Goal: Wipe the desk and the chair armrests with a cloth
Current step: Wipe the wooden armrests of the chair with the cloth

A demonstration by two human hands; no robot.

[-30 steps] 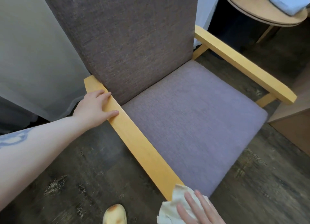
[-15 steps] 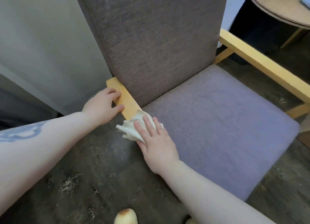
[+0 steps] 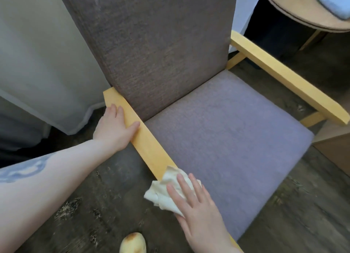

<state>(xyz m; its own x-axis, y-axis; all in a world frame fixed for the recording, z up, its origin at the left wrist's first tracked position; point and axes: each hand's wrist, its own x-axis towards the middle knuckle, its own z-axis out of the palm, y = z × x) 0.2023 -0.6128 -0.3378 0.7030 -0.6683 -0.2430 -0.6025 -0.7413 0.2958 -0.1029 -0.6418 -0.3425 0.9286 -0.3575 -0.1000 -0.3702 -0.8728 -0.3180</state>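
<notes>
A chair with a grey-purple seat (image 3: 227,139) and yellow wooden armrests fills the head view. My left hand (image 3: 115,127) grips the back part of the near armrest (image 3: 147,148), fingers over its outer edge. My right hand (image 3: 197,205) lies flat on a crumpled cream cloth (image 3: 162,194) and presses it onto the same armrest toward its front end. The far armrest (image 3: 284,76) runs along the right side, untouched.
A round wooden table (image 3: 303,12) with a folded blue cloth (image 3: 335,2) stands at the top right. A pale curtain (image 3: 37,53) hangs to the left. Dark wood floor surrounds the chair; a yellowish shoe tip (image 3: 132,243) shows at the bottom. A wooden cabinet edge (image 3: 337,146) is at right.
My right hand has slid the cloth along the near armrest from just in front of my left hand toward the front end. My left hand keeps its hold at the back.
</notes>
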